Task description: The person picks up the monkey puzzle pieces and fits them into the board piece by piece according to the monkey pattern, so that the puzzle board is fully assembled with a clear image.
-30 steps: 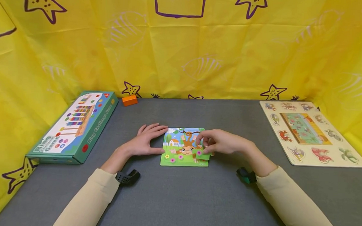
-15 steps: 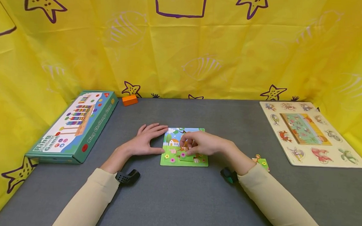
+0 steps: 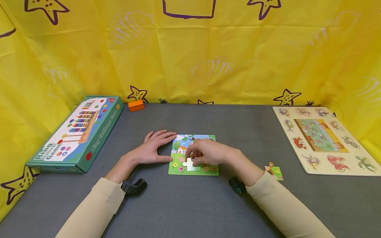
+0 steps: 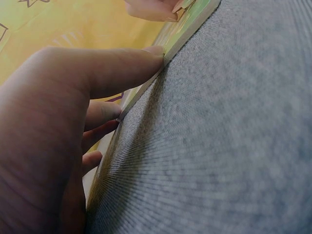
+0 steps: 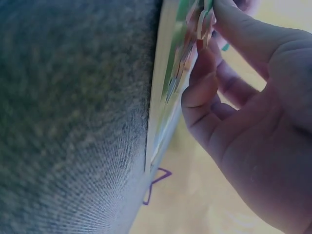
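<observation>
A small jigsaw puzzle board (image 3: 172,171) with a monkey, a house and flowers lies on the grey table in the head view. My left hand (image 3: 150,151) rests at its left side, fingers spread, with the thumb tip (image 4: 155,50) against the board's edge in the left wrist view. Over the board's lower middle, my right hand (image 3: 209,151) pinches a puzzle piece (image 3: 193,165) between thumb and fingers; the piece shines white with glare. The right wrist view shows that piece (image 5: 203,23) tilted, close over the board. My right hand covers much of the monkey picture.
A loose puzzle piece (image 3: 275,172) lies right of the board, beside my right forearm. A green boxed ring game (image 3: 78,132) stands at the left, with an orange block (image 3: 136,105) behind it. A wooden sea-animal board (image 3: 324,165) lies at the right. Yellow cloth (image 3: 193,62) hangs behind.
My right hand has moved left across the board with the pinched piece, which now tilts and catches the light. The loose piece at the right has come into view. My left hand stays put.
</observation>
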A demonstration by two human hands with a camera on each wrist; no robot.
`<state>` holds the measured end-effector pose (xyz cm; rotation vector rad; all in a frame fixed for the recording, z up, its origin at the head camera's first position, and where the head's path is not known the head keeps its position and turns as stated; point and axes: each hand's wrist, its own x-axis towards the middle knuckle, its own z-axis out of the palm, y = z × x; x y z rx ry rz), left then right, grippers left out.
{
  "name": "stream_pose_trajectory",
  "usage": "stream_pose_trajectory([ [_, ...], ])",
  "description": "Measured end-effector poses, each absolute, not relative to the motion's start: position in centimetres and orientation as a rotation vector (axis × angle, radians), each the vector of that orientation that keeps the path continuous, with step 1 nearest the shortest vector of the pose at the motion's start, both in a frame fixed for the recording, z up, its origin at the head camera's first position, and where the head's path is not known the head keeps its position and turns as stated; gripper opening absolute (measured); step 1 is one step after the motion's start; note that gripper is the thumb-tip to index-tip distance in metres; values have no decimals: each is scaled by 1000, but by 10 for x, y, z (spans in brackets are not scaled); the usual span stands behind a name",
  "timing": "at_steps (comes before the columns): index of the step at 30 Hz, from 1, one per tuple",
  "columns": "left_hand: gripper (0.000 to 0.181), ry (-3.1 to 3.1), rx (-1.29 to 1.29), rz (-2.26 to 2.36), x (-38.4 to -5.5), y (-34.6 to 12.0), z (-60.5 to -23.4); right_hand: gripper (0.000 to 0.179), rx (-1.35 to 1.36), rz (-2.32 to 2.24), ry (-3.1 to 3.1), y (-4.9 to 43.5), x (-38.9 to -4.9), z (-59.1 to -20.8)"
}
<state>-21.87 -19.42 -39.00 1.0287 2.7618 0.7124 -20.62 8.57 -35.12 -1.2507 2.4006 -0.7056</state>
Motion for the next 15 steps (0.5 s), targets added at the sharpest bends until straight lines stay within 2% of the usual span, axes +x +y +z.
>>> stream_pose_trajectory([
  [15, 83, 2764, 1043, 713, -220, -195, -391, 15, -1252, -652, 2473, 84, -199, -351],
])
